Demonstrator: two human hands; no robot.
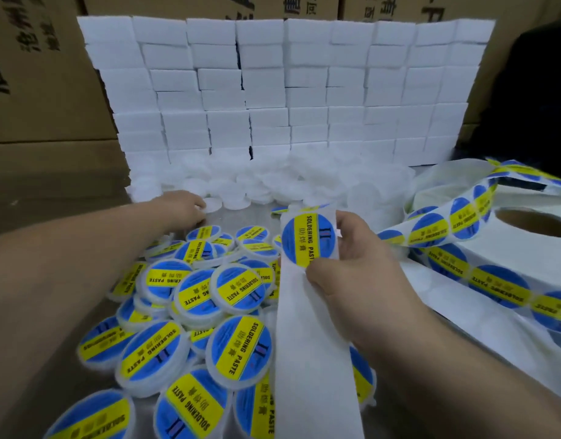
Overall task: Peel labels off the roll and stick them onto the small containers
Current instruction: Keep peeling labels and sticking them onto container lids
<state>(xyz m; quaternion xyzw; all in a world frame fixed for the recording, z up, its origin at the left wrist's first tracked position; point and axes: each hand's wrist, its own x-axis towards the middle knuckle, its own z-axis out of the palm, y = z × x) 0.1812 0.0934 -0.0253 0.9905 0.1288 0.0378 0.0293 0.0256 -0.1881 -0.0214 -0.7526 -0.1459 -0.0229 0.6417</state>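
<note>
head view: right hand [345, 267] pinches the backing strip [307, 337] at a blue-yellow label [308, 239], centre; left hand [184, 207], at 10 o'clock, reaches an unlabelled container [213, 205], grip state unclear; labelled containers [238, 350] crowd the worktop [257, 213] at 7 o'clock; roll [532, 236] at 3 o'clock.

We list: labelled containers [190, 327] heaped lower left of frame on the desk [260, 213]; unlabelled containers [273, 182] behind them at centre; stacked blocks [282, 87] behind those; label roll [523, 248] at right edge; cartons [35, 74] upper left.
</note>
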